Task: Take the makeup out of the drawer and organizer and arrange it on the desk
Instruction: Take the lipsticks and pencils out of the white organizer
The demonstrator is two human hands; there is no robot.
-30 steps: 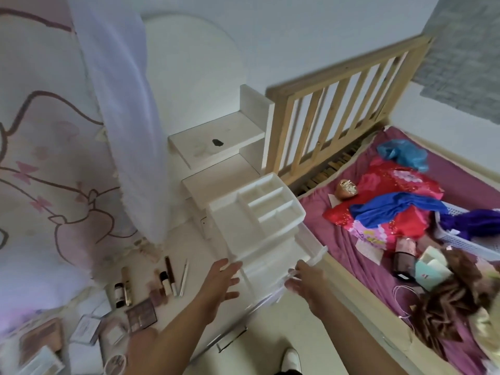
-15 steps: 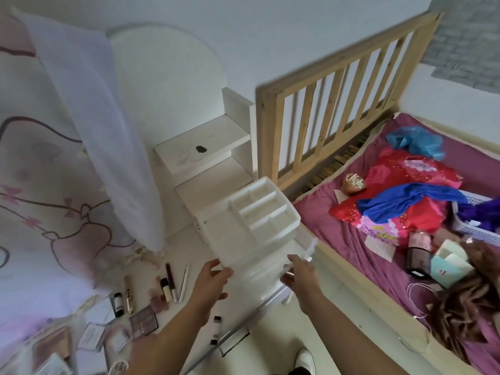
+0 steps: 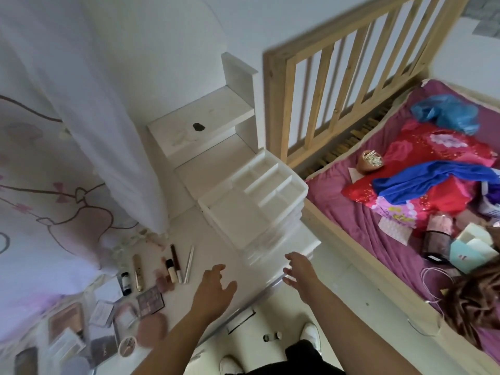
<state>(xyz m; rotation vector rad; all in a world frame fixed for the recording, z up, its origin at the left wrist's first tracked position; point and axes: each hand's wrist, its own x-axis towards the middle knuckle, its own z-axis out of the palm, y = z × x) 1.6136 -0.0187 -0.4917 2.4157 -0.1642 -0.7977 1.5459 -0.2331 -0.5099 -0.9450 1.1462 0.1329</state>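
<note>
Makeup [image 3: 173, 269] is seen laid out on the desk [image 3: 213, 239], left of the organizer [image 3: 254, 209], whose top compartments look empty. The left hand [image 3: 213, 288] and right hand [image 3: 300, 272] are held open and empty before its drawers [image 3: 273, 244]; only drawer contents, unseen, are judged possibly left.

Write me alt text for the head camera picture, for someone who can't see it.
A person's open left hand and right hand reach toward a white drawer organizer with empty top compartments on a white desk. Makeup, tubes, pencils and palettes, lies on the desk to its left; a cluttered bed is to the right.
</note>
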